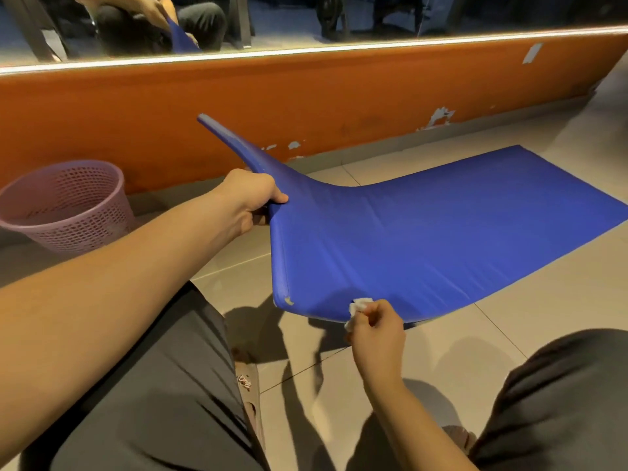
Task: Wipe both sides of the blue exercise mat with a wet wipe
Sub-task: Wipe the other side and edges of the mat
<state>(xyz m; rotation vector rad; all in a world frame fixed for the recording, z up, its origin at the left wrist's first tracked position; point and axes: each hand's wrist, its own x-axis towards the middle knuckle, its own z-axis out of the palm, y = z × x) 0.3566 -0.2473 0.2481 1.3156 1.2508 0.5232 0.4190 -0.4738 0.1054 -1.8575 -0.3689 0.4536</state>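
Note:
The blue exercise mat [441, 226] lies on the tiled floor, its far right part flat and its near left end lifted off the ground and curled up. My left hand [251, 195] grips the raised short edge of the mat, thumb on top. My right hand [377, 331] pinches a crumpled white wet wipe [358, 307] against the mat's near long edge, close to the lifted corner. A small worn chip shows on that corner.
A pink mesh waste basket [64, 205] stands on the left by the orange wall panel [306, 96]. A mirror [204, 22] runs above the panel. My knees in dark trousers [153, 385] frame the bottom of the view.

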